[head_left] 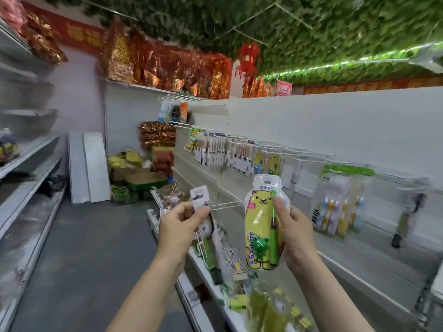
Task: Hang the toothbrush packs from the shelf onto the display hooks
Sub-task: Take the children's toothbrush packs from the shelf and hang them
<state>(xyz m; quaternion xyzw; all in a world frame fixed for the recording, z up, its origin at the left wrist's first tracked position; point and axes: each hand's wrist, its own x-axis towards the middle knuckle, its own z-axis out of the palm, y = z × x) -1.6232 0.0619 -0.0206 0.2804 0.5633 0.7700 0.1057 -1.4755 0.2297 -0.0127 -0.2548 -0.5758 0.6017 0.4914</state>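
judging by both hands, hanging is mid-step: a yellow bear pack (260, 226) is gripped by the right hand (296, 232), a smaller pack (200, 200) is pinched by the left hand (178, 222), and its hole wants threading onto the wire hook (225, 204) between them.

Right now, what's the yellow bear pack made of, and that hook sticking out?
The yellow bear pack looks like shiny clear plastic over printed card: light glints off it. The right hand holds it. The hook looks like thin white-coated metal wire.

Motion blur: green-and-yellow plastic packs heaped on white shelf (275, 305), bottom edge, unreadable; hanging dark item (407, 212) at right unidentifiable.
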